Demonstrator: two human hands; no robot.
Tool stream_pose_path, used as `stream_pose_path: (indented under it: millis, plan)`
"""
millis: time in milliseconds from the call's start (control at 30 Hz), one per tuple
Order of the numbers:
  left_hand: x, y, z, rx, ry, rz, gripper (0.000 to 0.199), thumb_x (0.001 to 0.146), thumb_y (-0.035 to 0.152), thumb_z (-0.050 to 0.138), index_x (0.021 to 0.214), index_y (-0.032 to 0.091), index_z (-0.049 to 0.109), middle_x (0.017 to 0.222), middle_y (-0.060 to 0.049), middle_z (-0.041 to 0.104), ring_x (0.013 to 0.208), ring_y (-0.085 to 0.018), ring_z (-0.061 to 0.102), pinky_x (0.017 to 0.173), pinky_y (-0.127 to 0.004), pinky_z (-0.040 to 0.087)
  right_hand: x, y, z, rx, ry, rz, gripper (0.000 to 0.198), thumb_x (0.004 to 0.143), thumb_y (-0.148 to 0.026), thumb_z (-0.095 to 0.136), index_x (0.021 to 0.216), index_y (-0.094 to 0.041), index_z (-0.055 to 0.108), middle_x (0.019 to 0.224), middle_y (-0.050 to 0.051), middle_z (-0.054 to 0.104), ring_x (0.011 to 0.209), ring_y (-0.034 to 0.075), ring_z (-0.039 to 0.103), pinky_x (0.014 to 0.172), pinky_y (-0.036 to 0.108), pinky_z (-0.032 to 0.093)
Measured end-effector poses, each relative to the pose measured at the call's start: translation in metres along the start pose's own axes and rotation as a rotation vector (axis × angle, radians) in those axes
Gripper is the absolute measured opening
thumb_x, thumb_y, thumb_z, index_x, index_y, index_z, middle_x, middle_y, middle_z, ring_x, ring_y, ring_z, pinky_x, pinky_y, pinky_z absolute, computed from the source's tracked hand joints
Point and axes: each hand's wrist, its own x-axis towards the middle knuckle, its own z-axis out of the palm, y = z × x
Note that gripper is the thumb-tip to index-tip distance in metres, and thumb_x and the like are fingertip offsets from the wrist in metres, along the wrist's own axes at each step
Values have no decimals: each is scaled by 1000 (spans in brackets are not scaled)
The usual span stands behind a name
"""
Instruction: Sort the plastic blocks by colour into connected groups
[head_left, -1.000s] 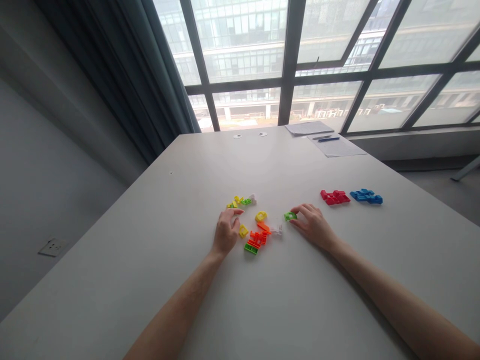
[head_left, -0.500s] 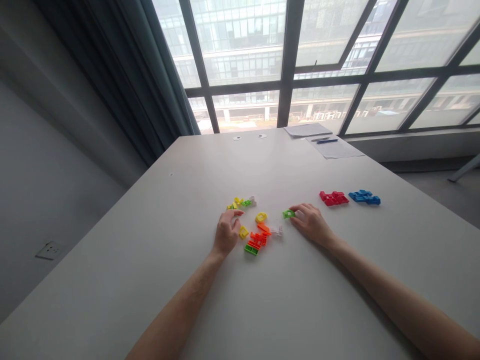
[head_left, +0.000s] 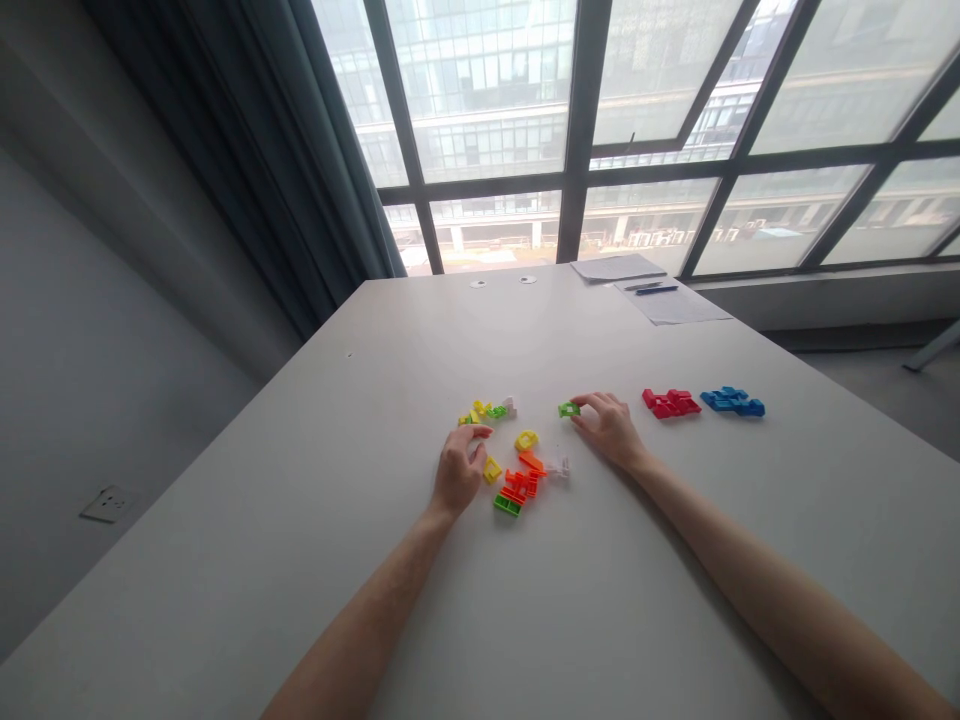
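Note:
My right hand (head_left: 611,432) pinches a green plastic piece (head_left: 569,409) between thumb and fingertips, just above or on the tabletop. My left hand (head_left: 459,470) rests on the table with its fingers curved and apart, holding nothing that I can see. Beside its thumb lies a yellow piece (head_left: 491,470). Beyond its fingertips is a small group of yellow, green and white pieces (head_left: 496,411). Between my hands are another yellow piece (head_left: 526,440), several orange pieces (head_left: 520,486), a white piece (head_left: 559,468) and a green piece (head_left: 508,505).
To the right of my right hand sit a red cluster of pieces (head_left: 671,403) and a blue cluster (head_left: 733,401). Paper sheets (head_left: 675,303) with pens (head_left: 655,289) on them lie at the far right of the white table (head_left: 420,340), near the window.
My right hand has moved the green piece slightly away from me and to the left. My left hand stays in nearly the same place; the whole view has shifted a little.

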Motion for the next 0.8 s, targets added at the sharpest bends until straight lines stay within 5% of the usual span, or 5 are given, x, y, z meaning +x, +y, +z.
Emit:
stream_pose_path:
  millis: [800]
  plan:
    - [-1, -2, 1, -6, -2, 21, 29, 79, 4, 48, 99, 18, 64, 99, -7, 67, 99, -21, 61, 95, -38, 47, 20, 38, -10, -161, 46, 97, 23, 89, -33, 52, 103, -25, 68, 107, 7, 71, 104, 29, 56, 88, 46, 35]
